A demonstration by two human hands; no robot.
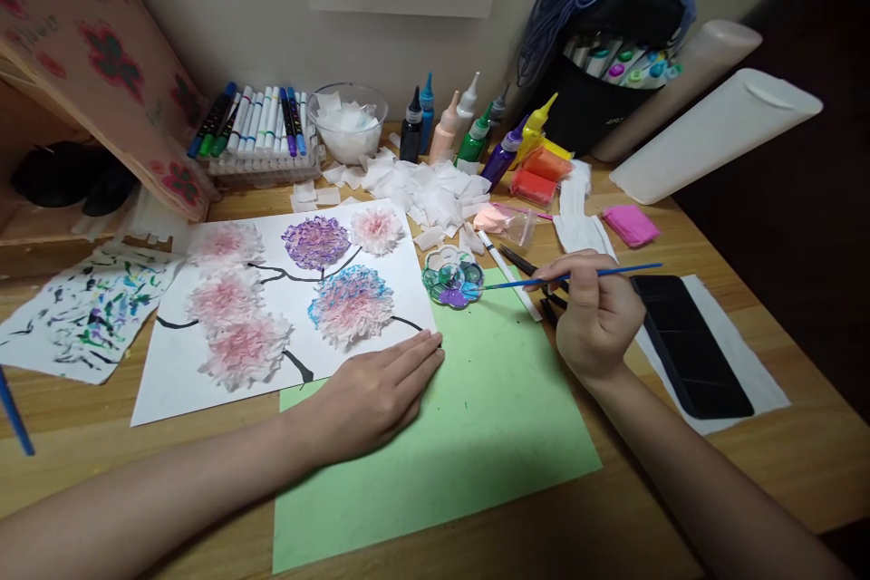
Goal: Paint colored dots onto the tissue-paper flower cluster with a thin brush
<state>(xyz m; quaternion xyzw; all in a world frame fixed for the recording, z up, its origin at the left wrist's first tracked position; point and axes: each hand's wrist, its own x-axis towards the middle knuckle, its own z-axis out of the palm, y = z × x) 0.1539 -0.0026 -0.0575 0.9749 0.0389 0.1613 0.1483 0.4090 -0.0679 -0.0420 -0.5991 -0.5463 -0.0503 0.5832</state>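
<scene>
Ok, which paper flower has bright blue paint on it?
The lower-right flower on the white sheet, just beyond the left hand: blue edges its top. The others are one purple flower and four pink-and-white flowers.

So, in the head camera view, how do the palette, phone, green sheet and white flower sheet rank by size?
1. Green sheet and white flower sheet: too alike to rank, as the left hand covers part of the green one.
2. Phone.
3. Palette.
</scene>
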